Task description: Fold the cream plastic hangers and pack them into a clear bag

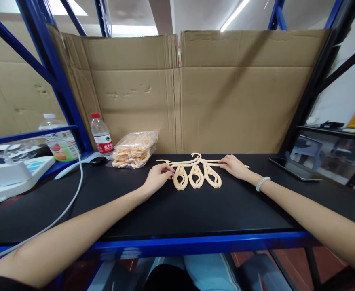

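A beige plastic clothes hanger [192, 163] lies on the black tabletop in front of me, its hook pointing away. Along its near side sit three beige teardrop-shaped clips [196, 178], close to the bar; whether they are all fastened to it I cannot tell. My left hand [158, 176] is at the hanger's left end beside the leftmost clip, thumb and fingers pinched together on it. At the opposite end, the fingers of my right hand [232, 166] are closed over the bar. The fingertips are partly hidden on both sides.
Behind my left hand lies a clear plastic bag [134, 150] of similar beige pieces, next to a red-capped water bottle [101, 135]. A white cable [74, 190] crosses the left side near a power strip [28, 169]. A dark tablet-like device [294, 168] rests right. Cardboard [241, 93] walls the back.
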Motion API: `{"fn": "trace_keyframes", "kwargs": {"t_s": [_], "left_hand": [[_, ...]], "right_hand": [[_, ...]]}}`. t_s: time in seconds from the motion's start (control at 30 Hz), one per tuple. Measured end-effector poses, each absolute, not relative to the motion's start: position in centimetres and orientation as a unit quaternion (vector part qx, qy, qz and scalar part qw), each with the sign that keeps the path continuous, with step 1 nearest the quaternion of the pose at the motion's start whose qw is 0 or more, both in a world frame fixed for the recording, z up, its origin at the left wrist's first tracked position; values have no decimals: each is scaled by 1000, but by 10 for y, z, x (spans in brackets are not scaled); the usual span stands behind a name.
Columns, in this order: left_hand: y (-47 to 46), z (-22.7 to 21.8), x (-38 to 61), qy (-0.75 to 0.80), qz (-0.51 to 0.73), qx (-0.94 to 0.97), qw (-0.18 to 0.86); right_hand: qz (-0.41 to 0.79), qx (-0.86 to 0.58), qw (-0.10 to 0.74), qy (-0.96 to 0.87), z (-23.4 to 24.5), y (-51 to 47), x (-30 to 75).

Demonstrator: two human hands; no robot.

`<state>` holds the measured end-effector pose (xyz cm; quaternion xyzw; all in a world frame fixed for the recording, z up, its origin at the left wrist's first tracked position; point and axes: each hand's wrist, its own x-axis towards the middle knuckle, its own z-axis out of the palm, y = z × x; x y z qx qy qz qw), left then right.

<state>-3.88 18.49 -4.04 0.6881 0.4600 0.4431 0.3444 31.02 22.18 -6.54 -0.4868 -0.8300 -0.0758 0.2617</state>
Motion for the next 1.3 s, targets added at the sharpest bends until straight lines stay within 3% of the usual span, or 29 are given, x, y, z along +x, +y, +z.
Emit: {"fn": "trace_keyframes", "kwargs": {"t_s": [0.43, 0.7, 1.3], "left_hand": [[181, -36, -39, 478, 476, 633, 380], [172, -24, -35, 478, 523, 508, 490], [161, -30, -28, 387, 464, 671, 430]], "right_hand": [[7, -519, 351, -779, -57, 211, 303], [-34, -501, 416, -758, -49, 206, 303], [-40, -422, 367, -828, -31, 165, 267]]}}
